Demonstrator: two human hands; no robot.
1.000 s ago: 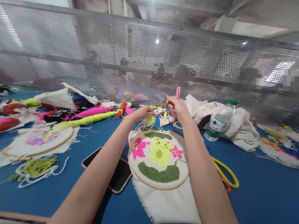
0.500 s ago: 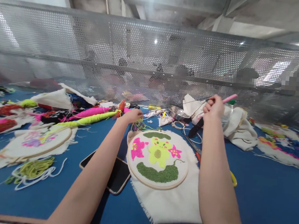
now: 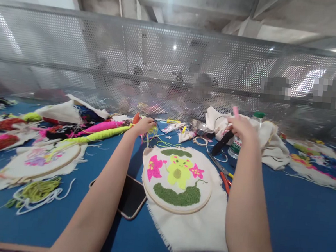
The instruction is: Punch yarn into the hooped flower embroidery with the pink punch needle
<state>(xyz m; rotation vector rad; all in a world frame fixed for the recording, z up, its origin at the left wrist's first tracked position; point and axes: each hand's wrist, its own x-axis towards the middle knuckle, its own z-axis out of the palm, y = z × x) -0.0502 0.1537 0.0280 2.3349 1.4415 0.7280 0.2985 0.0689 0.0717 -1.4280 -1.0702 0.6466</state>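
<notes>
My left hand (image 3: pixel 144 127) is closed on a tangle of yellow-green yarn (image 3: pixel 152 132) behind the embroidery hoop. Loose strands of it trail over the table. My right hand (image 3: pixel 242 128) is raised at the back right, closed around a pink punch needle (image 3: pixel 235 112); only part of its handle shows and its tip is hidden. Between my forearms lies the round hoop (image 3: pixel 175 211) on white cloth (image 3: pixel 189 232), with a yellow-green figure, pink flowers and dark green patches worked on it. A green strand sticks up from the lower patch.
Beneath my left forearm lies a phone (image 3: pixel 132 199). Scissors (image 3: pixel 220 166) and orange-handled snips (image 3: pixel 226 182) sit right of the hoop. A green-capped bottle (image 3: pixel 235 147) stands behind them. Another hoop (image 3: pixel 71 160), yarn bundles (image 3: pixel 108 132) and a perforated metal screen (image 3: pixel 161 62) surround the blue table (image 3: pixel 303 224).
My right hand has turned, tipping the pink tool from slanting right to more upright, and its forearm has shifted right, uncovering the bottle and snips. My left hand has moved slightly left.
</notes>
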